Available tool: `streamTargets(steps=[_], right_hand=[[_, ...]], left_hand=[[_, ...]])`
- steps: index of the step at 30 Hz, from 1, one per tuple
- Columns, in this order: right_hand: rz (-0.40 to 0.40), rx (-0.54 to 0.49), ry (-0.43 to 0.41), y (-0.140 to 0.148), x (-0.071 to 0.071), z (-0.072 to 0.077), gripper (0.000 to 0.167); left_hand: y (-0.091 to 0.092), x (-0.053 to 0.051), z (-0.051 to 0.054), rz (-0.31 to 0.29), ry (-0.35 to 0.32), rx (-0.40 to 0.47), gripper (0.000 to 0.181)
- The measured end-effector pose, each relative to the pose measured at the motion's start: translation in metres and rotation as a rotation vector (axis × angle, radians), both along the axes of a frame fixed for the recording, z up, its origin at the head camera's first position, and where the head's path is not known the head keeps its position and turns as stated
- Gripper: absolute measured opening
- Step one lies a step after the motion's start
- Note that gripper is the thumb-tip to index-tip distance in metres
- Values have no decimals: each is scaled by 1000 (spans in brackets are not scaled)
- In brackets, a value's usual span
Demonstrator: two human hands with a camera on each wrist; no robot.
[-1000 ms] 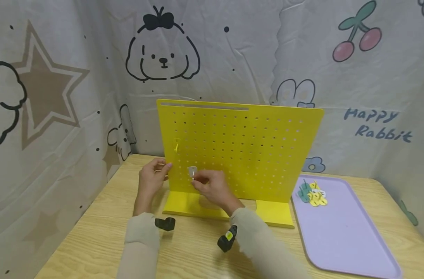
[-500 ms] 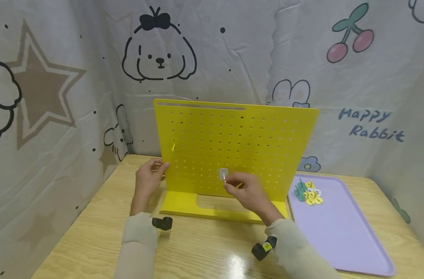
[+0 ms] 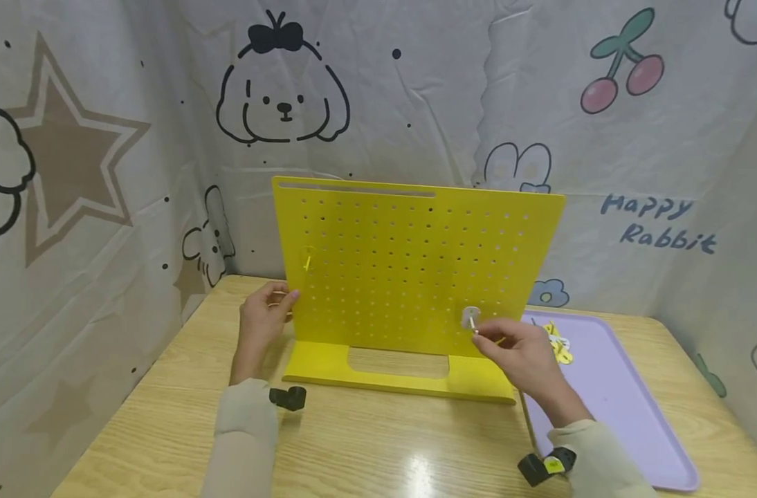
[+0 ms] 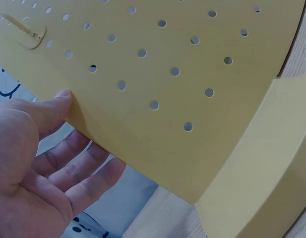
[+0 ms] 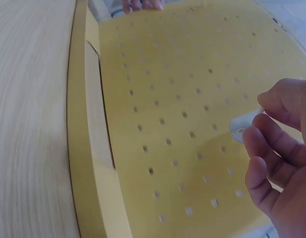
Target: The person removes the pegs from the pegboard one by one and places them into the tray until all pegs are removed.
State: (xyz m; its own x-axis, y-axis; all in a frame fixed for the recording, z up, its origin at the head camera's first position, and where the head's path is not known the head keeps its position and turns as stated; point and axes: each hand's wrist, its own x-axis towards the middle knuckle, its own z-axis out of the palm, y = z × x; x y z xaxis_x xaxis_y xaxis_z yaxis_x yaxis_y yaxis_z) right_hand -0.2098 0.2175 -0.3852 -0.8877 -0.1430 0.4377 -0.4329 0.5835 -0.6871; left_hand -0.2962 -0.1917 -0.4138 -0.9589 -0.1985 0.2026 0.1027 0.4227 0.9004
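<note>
A yellow pegboard (image 3: pixel 391 277) stands upright on its base on the table. My left hand (image 3: pixel 263 318) grips the board's left edge, thumb on the front face and fingers at the edge, as the left wrist view shows. My right hand (image 3: pixel 522 356) pinches the peg of a white hook (image 3: pixel 470 317) between thumb and fingertips, in front of the board's lower right. In the right wrist view the hook's rounded backplate (image 5: pixel 240 128) faces the board; whether it touches the board I cannot tell. A yellow hook (image 3: pixel 307 261) is mounted near the board's left side.
On the right lies a lilac tray (image 3: pixel 627 408), partly behind my right forearm. Yellow and white hooks (image 3: pixel 561 346) are piled at its far left corner, partly hidden by my hand. A printed curtain (image 3: pixel 416 90) hangs behind the wooden table (image 3: pixel 353 443).
My right hand has carried the white hook rightward across the board, from its lower left to its lower right. The left hand has stayed on the board's edge.
</note>
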Motion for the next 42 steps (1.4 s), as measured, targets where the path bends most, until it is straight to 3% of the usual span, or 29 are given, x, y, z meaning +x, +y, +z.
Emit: streamTargets(steps=[7, 14, 20, 25, 31, 42], right_hand=[[-92, 44, 89, 34, 10, -1, 7], [-193, 57, 76, 66, 16, -4, 7], [-320, 167, -31, 96, 18, -3, 14], [-376, 189, -146, 120, 17, -11, 23], [-378, 239, -279, 147, 8, -22, 33], [-348, 322, -472, 173, -10, -34, 33]], left_hand=[[0, 0, 2, -5, -15, 0, 27], [-1, 0, 1, -11, -16, 10, 27], [0, -1, 0, -11, -12, 19, 27], [0, 1, 1, -11, -14, 27, 27], [0, 0, 1, -8, -7, 17, 26], [0, -1, -1, -18, -6, 11, 27]])
